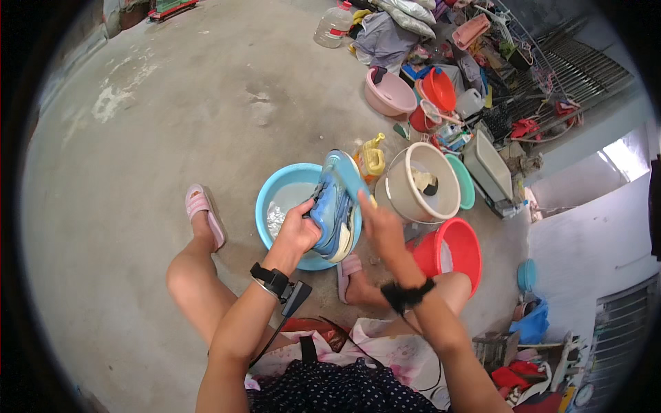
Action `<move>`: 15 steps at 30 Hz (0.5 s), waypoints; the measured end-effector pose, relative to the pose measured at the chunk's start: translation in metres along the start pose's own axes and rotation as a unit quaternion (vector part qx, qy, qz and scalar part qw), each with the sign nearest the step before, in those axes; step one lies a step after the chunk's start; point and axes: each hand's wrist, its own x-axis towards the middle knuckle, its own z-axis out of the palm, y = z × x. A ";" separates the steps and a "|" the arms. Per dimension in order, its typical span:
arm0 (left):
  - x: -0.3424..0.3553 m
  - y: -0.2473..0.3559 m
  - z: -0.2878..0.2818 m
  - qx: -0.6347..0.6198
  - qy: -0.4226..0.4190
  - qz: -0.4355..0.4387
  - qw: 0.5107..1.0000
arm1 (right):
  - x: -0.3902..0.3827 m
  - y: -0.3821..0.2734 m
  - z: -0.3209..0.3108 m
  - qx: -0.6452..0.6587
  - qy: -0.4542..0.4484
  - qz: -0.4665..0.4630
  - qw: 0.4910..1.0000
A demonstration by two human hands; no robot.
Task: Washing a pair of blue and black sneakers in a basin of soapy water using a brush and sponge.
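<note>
My left hand (297, 230) is closed on a blue sneaker (329, 210) with a pale sole, gripping it at the opening. The sneaker is held tilted over a light-blue basin (263, 221) of cloudy, sudsy water between my feet. In my closed right hand (383, 226) is what looks like a blue scrub brush (351, 175), slightly blurred, lying along the shoe's upper right side. The shoe and my hands hide part of the basin. Where the brush meets the shoe is hard to make out.
Right of the basin stand a yellow jug (370, 160), a cream bucket (398, 186) holding a pale item, and a red bucket (469, 241). A pink basin (390, 95) and heaped household things lie farther back. My slippered feet flank the blue basin.
</note>
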 end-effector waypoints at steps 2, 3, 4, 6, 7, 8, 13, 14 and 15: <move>0.000 0.005 -0.002 -0.019 0.001 0.020 1.000 | -0.049 -0.026 -0.003 0.118 -0.016 -0.027 0.993; 0.001 0.001 0.001 -0.019 -0.003 0.020 1.000 | -0.071 -0.036 -0.001 0.151 0.013 -0.026 0.988; 0.002 -0.003 0.006 0.006 -0.012 0.038 0.999 | -0.069 -0.034 -0.002 0.133 0.009 -0.015 0.991; 0.002 -0.004 0.002 0.015 0.002 0.025 1.000 | -0.054 -0.028 0.000 0.080 0.006 0.006 0.997; 0.001 -0.003 -0.007 0.018 0.006 0.016 1.000 | -0.023 -0.013 0.000 0.045 0.005 0.009 0.999; 0.002 0.001 -0.014 0.002 -0.009 -0.015 1.000 | 0.008 -0.006 -0.004 0.023 0.003 0.024 0.999; -0.004 0.002 0.005 0.044 -0.001 0.008 0.999 | 0.023 0.012 -0.008 0.032 0.033 0.024 0.999; -0.006 0.004 0.003 0.039 -0.001 0.019 0.999 | -0.004 0.000 -0.008 0.025 0.017 0.017 0.999; -0.003 0.002 0.003 0.055 0.001 0.038 0.998 | -0.027 -0.007 -0.005 0.086 0.060 -0.046 0.993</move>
